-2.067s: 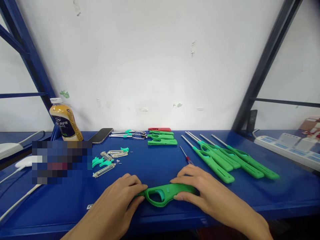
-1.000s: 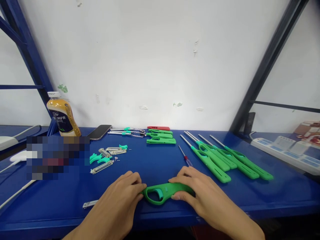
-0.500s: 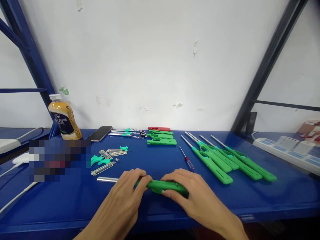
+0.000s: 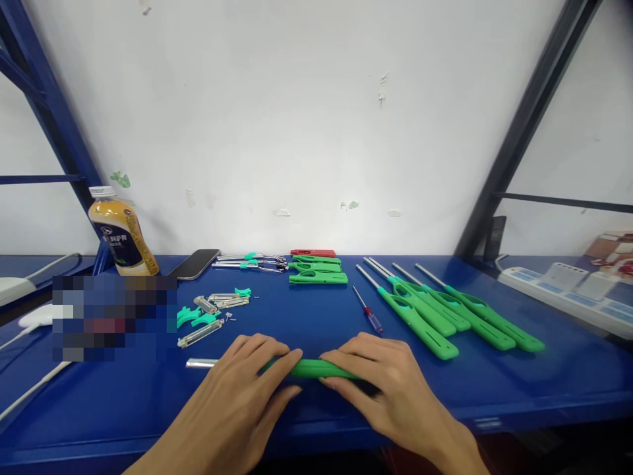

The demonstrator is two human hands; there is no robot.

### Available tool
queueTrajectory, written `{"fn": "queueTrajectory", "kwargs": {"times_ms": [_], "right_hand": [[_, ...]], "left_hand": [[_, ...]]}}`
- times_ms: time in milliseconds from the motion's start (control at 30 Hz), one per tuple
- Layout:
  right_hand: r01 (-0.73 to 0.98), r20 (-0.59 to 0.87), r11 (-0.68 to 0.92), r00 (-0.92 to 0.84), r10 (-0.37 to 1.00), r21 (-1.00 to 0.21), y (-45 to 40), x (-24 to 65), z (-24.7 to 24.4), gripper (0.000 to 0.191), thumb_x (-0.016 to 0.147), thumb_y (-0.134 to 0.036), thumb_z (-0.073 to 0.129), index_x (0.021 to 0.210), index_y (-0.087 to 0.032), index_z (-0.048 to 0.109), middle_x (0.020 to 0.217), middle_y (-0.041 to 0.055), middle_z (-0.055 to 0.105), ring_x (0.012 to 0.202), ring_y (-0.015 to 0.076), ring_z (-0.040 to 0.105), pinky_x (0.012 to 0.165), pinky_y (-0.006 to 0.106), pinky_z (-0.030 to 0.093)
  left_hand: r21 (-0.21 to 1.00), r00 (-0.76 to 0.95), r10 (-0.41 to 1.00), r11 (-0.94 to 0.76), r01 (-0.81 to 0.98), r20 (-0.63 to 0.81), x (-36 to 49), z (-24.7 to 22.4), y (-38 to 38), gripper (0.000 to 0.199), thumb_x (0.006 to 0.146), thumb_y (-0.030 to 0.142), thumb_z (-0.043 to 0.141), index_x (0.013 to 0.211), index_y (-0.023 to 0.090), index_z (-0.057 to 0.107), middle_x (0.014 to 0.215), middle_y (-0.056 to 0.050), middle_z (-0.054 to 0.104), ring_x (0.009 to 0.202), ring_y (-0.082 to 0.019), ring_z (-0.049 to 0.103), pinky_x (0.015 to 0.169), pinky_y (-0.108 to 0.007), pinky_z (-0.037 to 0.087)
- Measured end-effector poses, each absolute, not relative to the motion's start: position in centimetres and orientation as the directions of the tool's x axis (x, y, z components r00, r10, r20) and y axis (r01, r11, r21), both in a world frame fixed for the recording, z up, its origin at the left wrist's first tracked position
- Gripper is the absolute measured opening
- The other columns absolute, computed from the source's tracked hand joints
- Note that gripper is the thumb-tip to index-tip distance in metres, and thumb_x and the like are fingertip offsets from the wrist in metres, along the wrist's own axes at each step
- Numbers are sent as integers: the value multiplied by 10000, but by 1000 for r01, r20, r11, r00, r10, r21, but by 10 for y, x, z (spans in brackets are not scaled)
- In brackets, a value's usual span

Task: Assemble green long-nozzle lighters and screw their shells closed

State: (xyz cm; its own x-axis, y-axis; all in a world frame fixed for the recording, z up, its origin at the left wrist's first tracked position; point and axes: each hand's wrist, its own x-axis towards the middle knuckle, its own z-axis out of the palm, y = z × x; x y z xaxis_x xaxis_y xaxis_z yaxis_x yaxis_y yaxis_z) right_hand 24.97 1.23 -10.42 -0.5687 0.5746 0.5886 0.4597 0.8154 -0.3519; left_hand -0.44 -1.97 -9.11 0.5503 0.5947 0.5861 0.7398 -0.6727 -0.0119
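Note:
A green long-nosed gas lighter (image 4: 311,369) lies crosswise between my two hands, its metal tube pointing left. My left hand (image 4: 247,389) is closed around the end where the tube meets the handle, hiding that part. With fingers on top and thumb in front, my right hand (image 4: 383,373) grips the right end of the handle. The narrow edge of the handle faces me. Beyond my right hand lies a screwdriver (image 4: 373,319) with a clear purple handle. Several assembled green lighters (image 4: 425,330) rest side by side to the right.
Green half-shells (image 4: 319,278) and a red one (image 4: 313,253) lie near the wall, beside metal tubes with wires (image 4: 250,265). Clear fuel tanks (image 4: 200,334) and teal triggers (image 4: 188,316) are at left. A phone (image 4: 196,264), a drink bottle (image 4: 121,231) and a power strip (image 4: 558,297) stand farther out.
The lighter has been rolled, so its narrow edge shows now instead of its side. My left thumb has come away from the handle a little. The view has shifted slightly.

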Motion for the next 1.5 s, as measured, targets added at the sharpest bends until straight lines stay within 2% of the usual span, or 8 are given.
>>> {"fn": "queueTrajectory", "kwargs": {"times_ms": [233, 400, 467, 600, 833, 1000, 1200, 1500], "right_hand": [[470, 586, 826, -590, 555, -309, 12, 250, -106, 193, 1080, -315, 620, 1188, -246, 764, 987, 55, 802, 807, 194, 707, 755, 325, 517], [498, 597, 801, -547, 587, -331, 13, 251, -105, 179, 1070, -309, 638, 1174, -250, 771, 994, 40, 798, 836, 190, 715, 762, 317, 509], [506, 607, 788, -518, 603, -351, 13, 251, -105, 185, 1071, -312, 636, 1175, -250, 775, 985, 37, 797, 830, 186, 715, 761, 317, 507], [503, 587, 771, -509, 629, -391, 14, 251, -104, 194, 1075, -340, 631, 1161, -265, 787, 967, 26, 801, 809, 177, 709, 751, 313, 498], [476, 533, 761, -543, 649, -441, 10, 250, -101, 155, 1053, -310, 664, 1131, -269, 792, 973, 4, 801, 837, 172, 715, 748, 303, 465], [462, 534, 764, -546, 646, -451, 9, 250, -100, 155, 1044, -299, 673, 1120, -263, 803, 940, 7, 792, 803, 174, 700, 713, 303, 434], [474, 481, 706, -519, 706, -526, 9, 252, -98, 160, 1041, -328, 681, 1103, -294, 824, 883, -13, 760, 778, 164, 663, 705, 295, 419], [445, 392, 648, -540, 745, -619, 6, 253, -91, 173, 1043, -333, 684, 1015, -285, 848, 837, -27, 747, 743, 143, 650, 691, 279, 405]], "left_hand": [[-94, 591, 469, -726, 681, 657, -1, -99, -12, 228, 1093, 81, 442, 1201, 185, 613, 862, -17, 699, 716, -183, 630, 705, -353, 468], [-79, 526, 538, -645, 760, 659, -17, -96, -6, 290, 1130, 286, 484, 1393, 223, 589, 1147, -84, 772, 1035, -271, 724, 912, -430, 510], [-95, 506, 565, -601, 794, 651, -27, -94, -4, 293, 1126, 332, 493, 1369, 227, 618, 1178, -93, 767, 1076, -295, 718, 938, -451, 508], [-61, 542, 605, -633, 772, 583, -32, -92, -2, 289, 1139, 256, 414, 1099, 232, 699, 1040, -53, 755, 939, -242, 703, 854, -384, 517], [-86, 598, 563, -683, 725, 570, -16, -93, -11, 310, 1103, 141, 361, 967, 222, 628, 859, -30, 706, 682, -219, 642, 637, -342, 479], [-98, 594, 512, -700, 707, 620, -15, -92, -15, 291, 1042, 37, 361, 998, 229, 576, 857, -16, 701, 707, -200, 663, 759, -331, 521], [-107, 608, 483, -721, 684, 630, -10, -103, -7, 188, 1013, 46, 462, 1055, 199, 563, 817, -27, 672, 680, -216, 624, 630, -333, 504], [-132, 600, 398, -749, 649, 694, -5, -108, -9, 253, 1000, 4, 461, 1159, 171, 564, 829, -26, 693, 710, -202, 657, 661, -312, 508]]}}
